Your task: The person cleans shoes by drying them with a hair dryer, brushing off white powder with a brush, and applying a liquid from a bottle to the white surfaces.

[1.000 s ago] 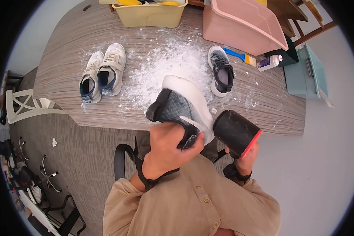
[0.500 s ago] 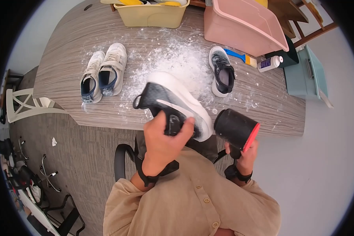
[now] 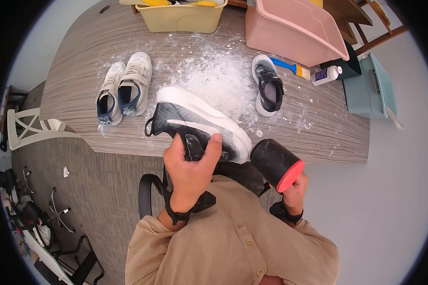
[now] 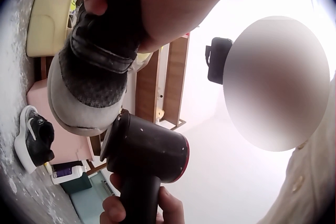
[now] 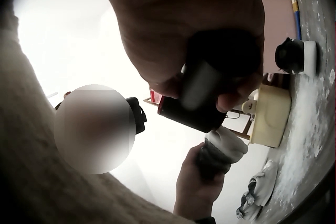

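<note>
Gripped at its collar and strap, a black-and-grey sneaker with a white sole is held on its side by my left hand. Its sole faces away from me and its toe points right. My right hand holds the handle of a black hair dryer with a red back rim. The dryer's nozzle is close to the toe, as the left wrist view also shows. A matching sneaker stands on the table beyond the dryer. White powder is spread over the tabletop behind the held sneaker.
Two white sneakers stand at the table's left. A pink bin and a yellow bin are at the back. Near the pink bin lie a blue-handled brush and a white bottle. A teal container is at the right.
My left hand has swung the sneaker leftward and turned it, so its heel now lies further left and its side shows more. The hair dryer has shifted slightly left and tilted.
</note>
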Demonstrator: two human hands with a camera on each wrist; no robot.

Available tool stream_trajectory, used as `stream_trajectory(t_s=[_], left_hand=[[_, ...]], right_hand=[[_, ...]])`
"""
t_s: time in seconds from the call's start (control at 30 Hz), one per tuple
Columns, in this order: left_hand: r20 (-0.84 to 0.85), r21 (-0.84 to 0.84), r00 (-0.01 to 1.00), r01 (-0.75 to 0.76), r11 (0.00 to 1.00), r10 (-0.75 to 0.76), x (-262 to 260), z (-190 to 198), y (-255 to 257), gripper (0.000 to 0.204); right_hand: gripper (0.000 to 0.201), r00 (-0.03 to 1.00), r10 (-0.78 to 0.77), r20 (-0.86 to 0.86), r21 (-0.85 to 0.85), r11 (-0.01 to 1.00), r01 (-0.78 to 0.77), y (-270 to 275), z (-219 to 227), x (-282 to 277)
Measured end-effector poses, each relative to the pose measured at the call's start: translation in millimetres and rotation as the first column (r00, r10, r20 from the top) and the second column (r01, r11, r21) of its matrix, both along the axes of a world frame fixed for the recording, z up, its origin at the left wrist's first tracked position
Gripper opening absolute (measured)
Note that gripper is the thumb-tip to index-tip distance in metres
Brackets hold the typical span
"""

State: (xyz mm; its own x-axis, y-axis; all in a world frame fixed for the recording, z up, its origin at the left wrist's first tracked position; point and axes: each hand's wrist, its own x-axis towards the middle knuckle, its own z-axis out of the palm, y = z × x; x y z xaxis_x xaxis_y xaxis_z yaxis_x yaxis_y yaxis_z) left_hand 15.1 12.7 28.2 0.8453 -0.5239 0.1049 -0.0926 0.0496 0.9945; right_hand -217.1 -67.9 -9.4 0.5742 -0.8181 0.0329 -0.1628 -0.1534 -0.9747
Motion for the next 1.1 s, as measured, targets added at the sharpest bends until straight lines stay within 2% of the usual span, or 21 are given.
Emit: stream_trajectory(t_s=[0.07, 0.17, 0.27, 0.37, 0.47, 0.57, 0.67, 0.77, 0.87, 0.97, 1.07, 1.1], left_hand=[[0.067, 0.037, 0.997, 0.02, 0.999, -0.022, 2.0, -1.1, 3.7, 0.018], [0.071, 0.022, 0.997, 0.021, 1.0, -0.022, -0.3, 5.1, 1.1, 0.022], [0.151, 0.021, 0.985, 0.078, 0.997, -0.08, -0.6, -1.4, 4.0, 0.026], [0.053, 0.1, 0.991, 0.117, 0.988, -0.122, -2.5, 0.6, 8.9, 0.016], [0.168, 0.138, 0.975, 0.126, 0.982, -0.149, -1.0, 0.5, 10.4, 0.02], [0.317, 0.101, 0.926, 0.181, 0.978, -0.204, -4.4, -8.0, 10.3, 0.029], [0.379, 0.071, 0.896, 0.222, 0.972, -0.232, -6.4, -8.8, 6.2, 0.033], [0.509, 0.072, 0.825, 0.242, 0.968, -0.245, -4.6, -4.2, 4.5, 0.032], [0.563, 0.015, 0.786, 0.3, 0.954, -0.256, -3.9, -6.0, 1.7, 0.028], [0.577, 0.006, 0.766, 0.342, 0.94, -0.282, -6.3, -12.6, -0.2, 0.024], [0.521, 0.095, 0.773, 0.369, 0.925, -0.362, -8.5, -9.9, 1.9, 0.025], [0.504, 0.107, 0.787, 0.352, 0.93, -0.356, -9.1, -10.1, 1.6, 0.025]], right_hand=[[0.014, 1.0, 0.027, -0.001, -0.066, 0.997, -0.027, -1.4, 0.3, 0.4], [0.013, 1.0, 0.019, 0.016, -0.081, 0.997, -0.018, -0.5, -3.1, -0.4], [0.012, 1.0, -0.025, -0.005, -0.086, 0.996, 0.024, 0.2, -1.9, 0.6], [0.011, 0.999, -0.034, 0.013, -0.093, 0.995, 0.035, 0.6, 2.1, 4.1], [0.01, 0.998, -0.023, 0.066, -0.226, 0.973, 0.038, -1.3, 11.3, 15.6], [0.01, 0.996, -0.079, 0.03, -0.124, 0.989, 0.082, -0.7, 4.1, 5.3], [0.009, 0.995, -0.091, 0.028, -0.16, 0.983, 0.094, -1.1, 10.6, 9.3], [0.009, 0.998, -0.062, 0.01, -0.158, 0.985, 0.063, -2.8, 14.4, 10.6], [0.009, 0.996, -0.086, 0.037, -0.246, 0.965, 0.093, -4.8, 22.3, 22.7], [0.01, 0.995, -0.078, 0.055, -0.25, 0.964, 0.089, -8.0, 27.2, 30.7], [0.011, 0.997, -0.059, 0.047, -0.314, 0.947, 0.071, -12.7, 33.9, 38.4], [0.012, 0.997, -0.07, 0.029, -0.221, 0.972, 0.075, -13.1, 31.5, 34.5]])
